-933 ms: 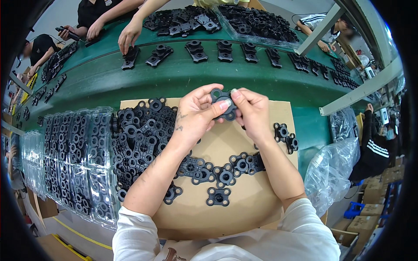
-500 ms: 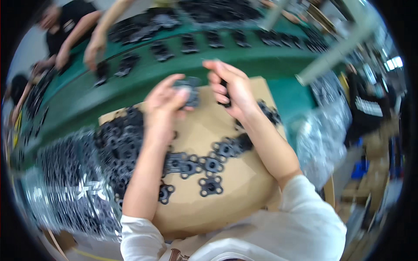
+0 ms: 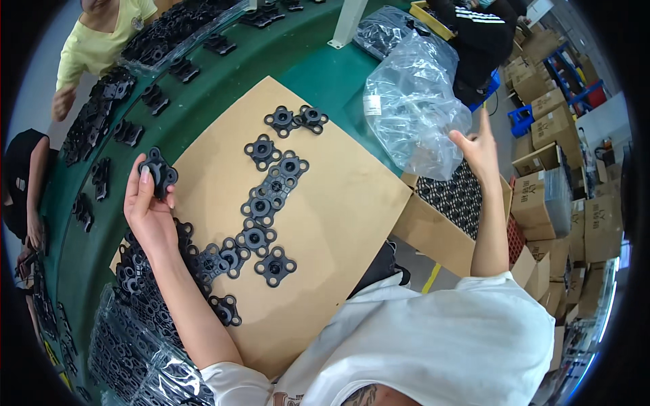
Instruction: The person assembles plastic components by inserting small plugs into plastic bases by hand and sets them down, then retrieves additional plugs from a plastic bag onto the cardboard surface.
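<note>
In my left hand [image 3: 150, 220] is a black plastic part with ring-shaped corners [image 3: 159, 174], pinched between thumb and fingers above the left edge of a cardboard sheet [image 3: 325, 196]. My right hand [image 3: 480, 155] reaches out to the right, thumb and forefinger spread, at the edge of a clear plastic bag [image 3: 413, 101]. Its other fingers are partly hidden; I see nothing held in it. Below that hand stands an open carton [image 3: 433, 230] filled with rows of black parts [image 3: 450, 196]. Several similar black parts [image 3: 275, 266] lie in a crooked line on the cardboard.
A heap of black parts [image 3: 135, 271] and a plastic-wrapped stack [image 3: 135, 358] lie at my left. Beyond runs a green conveyor [image 3: 203, 88] carrying spaced parts. Other people work along its far side. Cartons [image 3: 552, 132] stack up at right; a pale post [image 3: 349, 24] rises behind.
The view has swung to the right. My right hand has moved away from my left, out to the bag and carton; the dark thing it gripped no longer shows. My left hand still holds a part.
</note>
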The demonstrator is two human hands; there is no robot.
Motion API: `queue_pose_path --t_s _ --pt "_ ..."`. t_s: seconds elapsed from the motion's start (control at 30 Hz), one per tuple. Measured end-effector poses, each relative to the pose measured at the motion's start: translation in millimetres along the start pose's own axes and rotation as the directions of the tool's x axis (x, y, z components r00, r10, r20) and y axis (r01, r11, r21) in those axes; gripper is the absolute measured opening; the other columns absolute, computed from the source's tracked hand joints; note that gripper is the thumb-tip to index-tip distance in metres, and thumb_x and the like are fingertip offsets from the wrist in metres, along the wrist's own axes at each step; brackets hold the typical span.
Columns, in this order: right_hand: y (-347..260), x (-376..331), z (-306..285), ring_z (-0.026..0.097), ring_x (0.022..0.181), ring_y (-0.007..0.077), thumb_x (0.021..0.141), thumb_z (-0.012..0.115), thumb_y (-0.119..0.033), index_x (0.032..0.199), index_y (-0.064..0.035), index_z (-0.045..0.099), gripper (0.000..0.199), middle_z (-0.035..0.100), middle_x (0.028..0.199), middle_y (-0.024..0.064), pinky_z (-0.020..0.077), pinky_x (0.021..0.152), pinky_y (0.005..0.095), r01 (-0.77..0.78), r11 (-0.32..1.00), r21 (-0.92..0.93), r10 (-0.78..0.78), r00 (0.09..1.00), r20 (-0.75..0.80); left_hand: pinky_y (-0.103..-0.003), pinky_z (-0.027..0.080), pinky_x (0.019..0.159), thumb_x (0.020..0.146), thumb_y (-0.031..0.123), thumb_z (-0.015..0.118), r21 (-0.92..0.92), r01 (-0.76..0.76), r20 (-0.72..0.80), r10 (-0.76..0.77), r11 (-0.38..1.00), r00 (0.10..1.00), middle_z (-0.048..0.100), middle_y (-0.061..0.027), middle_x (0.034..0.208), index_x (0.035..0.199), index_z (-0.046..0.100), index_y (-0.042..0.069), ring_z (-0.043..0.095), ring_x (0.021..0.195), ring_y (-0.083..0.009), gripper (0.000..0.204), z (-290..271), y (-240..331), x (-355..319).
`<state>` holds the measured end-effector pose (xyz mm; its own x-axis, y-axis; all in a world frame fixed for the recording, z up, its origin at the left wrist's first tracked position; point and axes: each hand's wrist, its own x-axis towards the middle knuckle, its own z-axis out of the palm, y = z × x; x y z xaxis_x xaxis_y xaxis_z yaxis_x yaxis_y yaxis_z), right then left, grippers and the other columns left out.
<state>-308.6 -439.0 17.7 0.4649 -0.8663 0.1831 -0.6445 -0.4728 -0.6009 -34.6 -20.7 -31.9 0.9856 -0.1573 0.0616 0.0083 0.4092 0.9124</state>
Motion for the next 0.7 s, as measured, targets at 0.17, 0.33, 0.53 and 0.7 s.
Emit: queue_pose_path --t_s 0.17,0.33,0.53,0.7 --pt "62.7 28.2 72.3 0.058 0.062 0.0211 0.073 0.076 -0.031 0.114 0.0019 0.06 0.055 0.065 0.073 0.0115 0.0504 0.064 0.0305 0.105 0.975 0.194 -0.14 0.975 0.173 -0.017 0.037 0.046 0.093 0.013 0.053 -0.01 0.014 0.02 -0.014 1.0 1.0 0.059 -0.0124 0.094 0.126 0.049 -0.004 0.054 0.062 -0.0129 0.037 5.2 -0.8 2.6" --pt "50.6 56.7 67.7 0.061 0.067 0.0205 0.078 0.068 -0.027 0.087 0.0044 0.068 0.033 0.068 0.079 0.012 0.049 0.065 0.0299 0.042 0.998 -0.052 -0.033 0.988 0.151 -0.017 0.038 0.047 0.094 0.014 0.053 -0.007 -0.015 -0.008 0.015 1.0 1.0 0.059 -0.012 0.093 0.127 0.049 -0.003 0.054 0.063 -0.0127 0.037 -10.2 2.9 2.4" --pt "218.6 97.9 -10.2 0.061 0.071 0.0263 0.077 0.068 -0.042 0.087 0.0044 0.068 0.047 0.068 0.08 0.0162 0.0486 0.07 0.0355 -0.176 0.984 0.043 0.178 0.907 -0.382 -0.017 0.039 0.049 0.095 0.015 0.053 -0.015 0.012 -0.019 -0.012 1.0 1.0 0.059 -0.012 0.092 0.127 0.049 -0.003 0.054 0.064 -0.0127 0.037 -3.5 3.5 6.3" --pt "281.5 62.6 1.6 0.062 0.071 0.0289 0.079 0.068 -0.042 0.087 0.0047 0.068 0.048 0.069 0.081 0.0167 0.0494 0.071 0.0364 -0.299 0.953 0.059 0.297 0.871 -0.391 -0.017 0.039 0.05 0.095 0.017 0.053 0.008 0.011 -0.02 -0.011 1.0 1.0 0.06 -0.0121 0.091 0.126 0.05 -0.003 0.054 0.065 -0.0127 0.037 -6.4 1.8 2.5"
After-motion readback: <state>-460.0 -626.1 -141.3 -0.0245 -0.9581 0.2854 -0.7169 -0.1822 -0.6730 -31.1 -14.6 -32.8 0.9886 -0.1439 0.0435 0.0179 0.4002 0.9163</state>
